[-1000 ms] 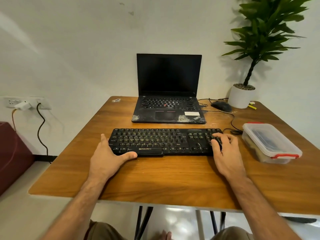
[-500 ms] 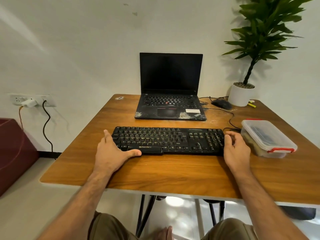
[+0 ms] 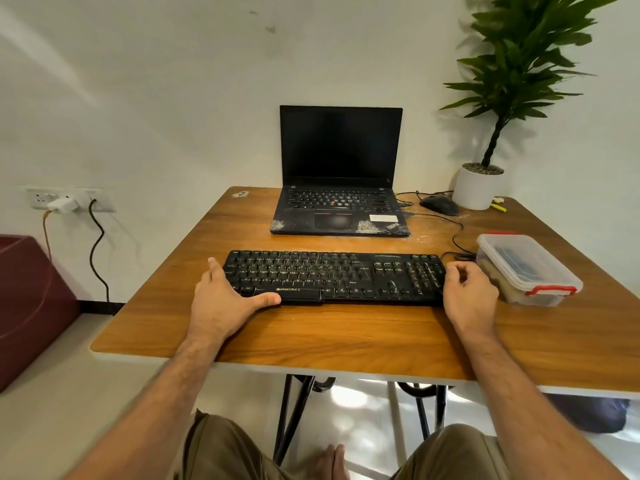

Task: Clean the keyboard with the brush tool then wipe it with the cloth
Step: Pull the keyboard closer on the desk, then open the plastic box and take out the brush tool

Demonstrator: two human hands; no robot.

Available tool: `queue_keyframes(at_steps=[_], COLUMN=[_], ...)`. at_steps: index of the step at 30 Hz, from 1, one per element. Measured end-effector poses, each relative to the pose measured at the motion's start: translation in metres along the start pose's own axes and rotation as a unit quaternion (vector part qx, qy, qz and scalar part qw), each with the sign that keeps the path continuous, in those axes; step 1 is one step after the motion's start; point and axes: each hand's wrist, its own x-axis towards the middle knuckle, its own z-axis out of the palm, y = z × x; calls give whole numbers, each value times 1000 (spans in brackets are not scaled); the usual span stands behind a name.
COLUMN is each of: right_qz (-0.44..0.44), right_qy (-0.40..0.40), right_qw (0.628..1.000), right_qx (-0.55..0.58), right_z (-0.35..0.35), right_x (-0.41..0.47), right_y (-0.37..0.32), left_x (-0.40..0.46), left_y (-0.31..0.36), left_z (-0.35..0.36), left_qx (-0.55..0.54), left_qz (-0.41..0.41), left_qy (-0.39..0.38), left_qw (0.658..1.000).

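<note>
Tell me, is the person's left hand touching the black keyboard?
Touching. In the head view the left hand lies against the keyboard's left end, its thumb pressed along the front edge.

Tabletop (image 3: 346,334) was wood-grain, warm brown, smooth with low sheen, pale edge band along near side. Keyboard (image 3: 332,277) was black plastic, matt, keys dusty-looking. Laptop (image 3: 341,202) had matt black shell, palm rest corners worn or scuffed to whitish patches, screen dark and slightly glossy. Container (image 3: 526,268) at right was clear plastic, glossy lid, red plastic clips. Plant pot (image 3: 474,188) was white, smooth, matt. Mouse (image 3: 440,205) was black plastic, slight gloss. Table legs (image 3: 294,410) were black metal. Floor (image 3: 363,403) was pale, glossy, reflective.
</note>
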Motion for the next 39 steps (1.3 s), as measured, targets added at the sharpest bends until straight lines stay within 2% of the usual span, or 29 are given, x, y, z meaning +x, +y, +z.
queue_keyframes(at_steps=[4,8,12,15,17,20,22,27,30,32,34,36,39], right_qz=[-2,-41,-79,-122,-181,-279,-295,-216,-204,-177,-109,-40,-19], right_qy=[-10,-8,-20,-50,-68,-30,8,33,35,54,59,28,-33], right_qw=[1000,999,995,990,978,953,947,957,963,974,991,997,988], right_qx=[-7,-32,-56,-55,-76,-112,-128,-190,-174,-130,-49,53,148], right_z=[-1,-1,2,-1,-9,-33,-52,-92,-93,-92,-93,-97,-104], right_x=[-5,-11,-10,-8,-6,13,30,57,60,61,61,63,62], right_y=[-4,-6,-5,-10,-13,-9,1,43,68,79,83,85,85], left_x=[-3,-10,-22,-32,-39,-43,-43,-32,-21,-15,-10,-6,-1], left_y=[0,0,11,38,65,117,154,248,294,317,338,353,354], left_z=[-2,-2,3,19,36,65,85,138,171,190,206,220,230], left_qx=[-1,7,69,83,80,63,33,-46,-72,-77,-88,-99,-92], left_qz=[3,25,131,215,277,354,377,375,353,326,289,261,268], left_qy=[1,28,57,26,16,-11,-34,-94,-115,-125,-149,-177,-193], left_qw=[1000,999,987,973,957,933,925,921,926,934,941,944,939])
